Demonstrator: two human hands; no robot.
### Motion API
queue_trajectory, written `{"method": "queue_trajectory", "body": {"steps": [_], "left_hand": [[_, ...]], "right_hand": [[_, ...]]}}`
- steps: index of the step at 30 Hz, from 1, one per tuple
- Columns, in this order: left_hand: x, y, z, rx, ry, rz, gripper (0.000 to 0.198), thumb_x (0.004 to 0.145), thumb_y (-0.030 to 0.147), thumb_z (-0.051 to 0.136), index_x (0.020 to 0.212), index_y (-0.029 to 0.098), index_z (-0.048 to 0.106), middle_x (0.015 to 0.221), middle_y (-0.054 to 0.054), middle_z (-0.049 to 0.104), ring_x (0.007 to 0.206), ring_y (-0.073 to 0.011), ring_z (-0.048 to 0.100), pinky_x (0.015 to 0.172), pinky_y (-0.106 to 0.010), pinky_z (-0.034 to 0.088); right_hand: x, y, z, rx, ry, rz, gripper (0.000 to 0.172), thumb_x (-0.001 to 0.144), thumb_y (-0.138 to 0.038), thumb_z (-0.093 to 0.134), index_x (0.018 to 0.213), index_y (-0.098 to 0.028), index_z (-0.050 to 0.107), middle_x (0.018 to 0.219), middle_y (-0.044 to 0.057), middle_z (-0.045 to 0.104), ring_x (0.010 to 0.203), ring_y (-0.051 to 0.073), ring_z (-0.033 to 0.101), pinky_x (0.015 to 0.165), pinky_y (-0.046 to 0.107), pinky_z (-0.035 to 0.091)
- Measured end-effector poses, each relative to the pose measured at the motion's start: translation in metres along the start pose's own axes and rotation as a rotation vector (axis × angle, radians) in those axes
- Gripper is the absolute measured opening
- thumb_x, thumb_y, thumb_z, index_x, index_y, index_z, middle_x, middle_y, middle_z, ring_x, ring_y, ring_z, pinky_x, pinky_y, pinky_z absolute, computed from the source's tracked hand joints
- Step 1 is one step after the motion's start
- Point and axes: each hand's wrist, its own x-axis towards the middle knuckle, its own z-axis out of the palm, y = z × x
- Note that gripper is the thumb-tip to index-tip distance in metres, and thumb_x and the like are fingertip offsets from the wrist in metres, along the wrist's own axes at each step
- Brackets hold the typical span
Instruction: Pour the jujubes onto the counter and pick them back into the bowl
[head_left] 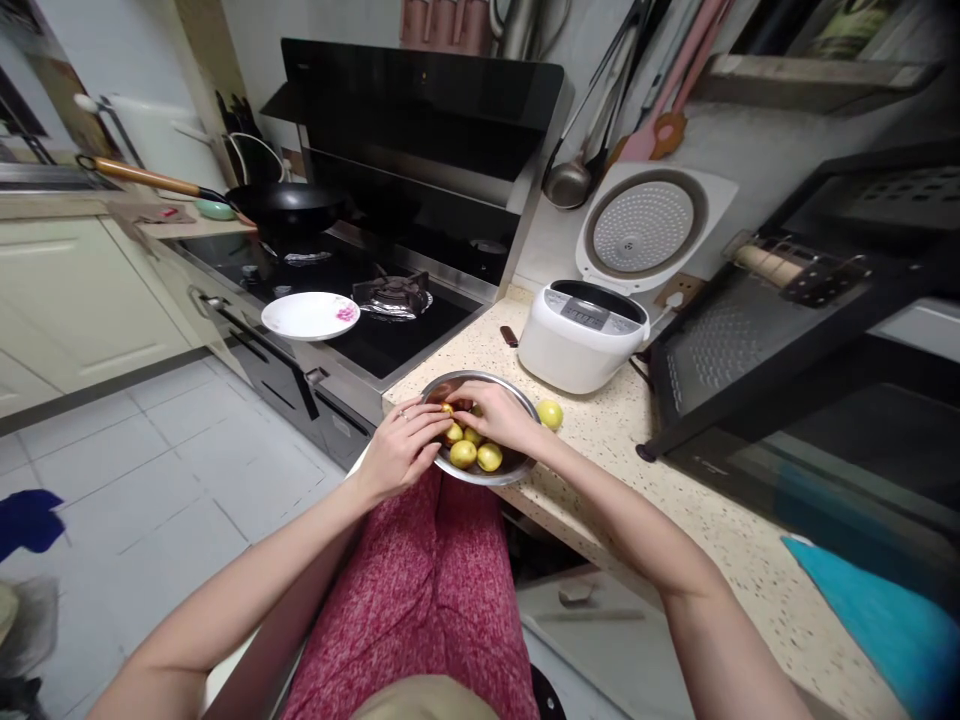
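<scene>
Head: left hand, right hand fingers clamped on fruit; bowl half hidden.

No readable text, brand, number or sign anywhere in view. Rice cooker control panel: display and button markings too small and blurred to read. Range hood: faint mark near upper left corner, illegible. Oven front: no legible lettering.

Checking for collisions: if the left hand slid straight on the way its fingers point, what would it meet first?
The left hand would likely meet the small fruit at its fingertips first, then the right hand, both over the metal bowl; depth is unclear.
</scene>
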Motion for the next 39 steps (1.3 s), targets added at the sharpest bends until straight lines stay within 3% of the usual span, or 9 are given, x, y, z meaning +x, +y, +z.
{"method": "queue_trajectory", "body": {"steps": [4, 9, 16, 19, 23, 26, 30, 35, 39], "left_hand": [[0.000, 0.000, -0.001, 0.033, -0.012, 0.015, 0.039, 0.105, 0.031, 0.039, 0.134, 0.019, 0.061, 0.130, -0.009, 0.070, 0.124, -0.0248, 0.063, 0.113, -0.051, 0.043], [0.003, 0.002, -0.003, 0.071, -0.030, 0.020, 0.042, 0.103, 0.034, 0.041, 0.138, 0.018, 0.058, 0.135, -0.011, 0.067, 0.123, -0.0264, 0.064, 0.112, -0.052, 0.045], [0.015, 0.008, -0.006, 0.150, -0.096, -0.022, 0.042, 0.102, 0.036, 0.044, 0.129, 0.012, 0.066, 0.129, -0.014, 0.071, 0.119, -0.0288, 0.067, 0.110, -0.054, 0.048], [0.025, 0.010, -0.008, 0.170, -0.126, -0.026, 0.044, 0.103, 0.042, 0.043, 0.126, 0.014, 0.068, 0.124, -0.013, 0.073, 0.116, -0.0276, 0.069, 0.110, -0.051, 0.049], [0.040, 0.018, -0.009, 0.208, -0.178, 0.002, 0.052, 0.101, 0.053, 0.046, 0.131, 0.015, 0.065, 0.130, -0.012, 0.070, 0.121, -0.0282, 0.067, 0.109, -0.047, 0.050], [0.044, 0.030, -0.008, 0.197, -0.201, 0.053, 0.055, 0.102, 0.052, 0.046, 0.141, 0.015, 0.056, 0.140, -0.013, 0.064, 0.129, -0.0299, 0.061, 0.113, -0.050, 0.046], [0.033, 0.040, -0.003, 0.123, -0.113, 0.145, 0.055, 0.102, 0.043, 0.047, 0.151, 0.018, 0.043, 0.146, -0.013, 0.058, 0.136, -0.0306, 0.055, 0.116, -0.052, 0.043], [0.017, 0.034, 0.000, 0.109, -0.071, 0.208, 0.054, 0.101, 0.034, 0.043, 0.153, 0.017, 0.041, 0.147, -0.012, 0.058, 0.140, -0.0299, 0.051, 0.118, -0.051, 0.040], [0.015, 0.024, 0.002, 0.092, -0.029, 0.232, 0.053, 0.100, 0.032, 0.044, 0.151, 0.018, 0.044, 0.143, -0.013, 0.061, 0.137, -0.0298, 0.053, 0.117, -0.052, 0.041]], "right_hand": [[-0.012, 0.004, -0.011, 0.025, 0.084, 0.012, 0.017, 0.092, -0.014, 0.064, 0.106, -0.019, 0.073, 0.107, 0.008, 0.075, 0.099, 0.022, 0.070, 0.091, 0.038, 0.054], [-0.041, 0.019, -0.030, -0.001, 0.304, 0.069, 0.017, 0.094, -0.017, 0.058, 0.102, -0.021, 0.073, 0.104, 0.008, 0.075, 0.098, 0.023, 0.069, 0.089, 0.040, 0.055], [-0.091, 0.047, -0.043, -0.099, 0.551, 0.177, 0.023, 0.094, -0.017, 0.050, 0.099, -0.022, 0.072, 0.099, 0.008, 0.074, 0.095, 0.025, 0.069, 0.086, 0.041, 0.055], [-0.108, 0.052, -0.045, -0.164, 0.600, 0.216, 0.023, 0.094, -0.016, 0.048, 0.098, -0.023, 0.071, 0.097, 0.008, 0.074, 0.094, 0.026, 0.068, 0.085, 0.043, 0.054], [-0.122, 0.053, -0.048, -0.262, 0.531, 0.195, 0.024, 0.094, -0.014, 0.047, 0.100, -0.021, 0.070, 0.097, 0.009, 0.073, 0.093, 0.027, 0.066, 0.085, 0.044, 0.053], [-0.128, 0.053, -0.050, -0.297, 0.445, 0.180, 0.025, 0.094, -0.013, 0.048, 0.105, -0.019, 0.069, 0.101, 0.011, 0.072, 0.097, 0.029, 0.065, 0.087, 0.045, 0.054], [-0.130, 0.058, -0.049, -0.247, 0.413, 0.213, 0.028, 0.096, -0.016, 0.050, 0.118, -0.020, 0.066, 0.113, 0.012, 0.070, 0.107, 0.029, 0.064, 0.094, 0.049, 0.053], [-0.130, 0.066, -0.044, -0.177, 0.291, 0.141, 0.038, 0.092, -0.019, 0.059, 0.130, -0.023, 0.060, 0.129, 0.012, 0.063, 0.121, 0.028, 0.059, 0.103, 0.049, 0.051], [-0.132, 0.070, -0.043, -0.216, 0.220, 0.132, 0.039, 0.092, -0.017, 0.061, 0.130, -0.025, 0.060, 0.129, 0.011, 0.061, 0.122, 0.028, 0.058, 0.102, 0.049, 0.051]]}}
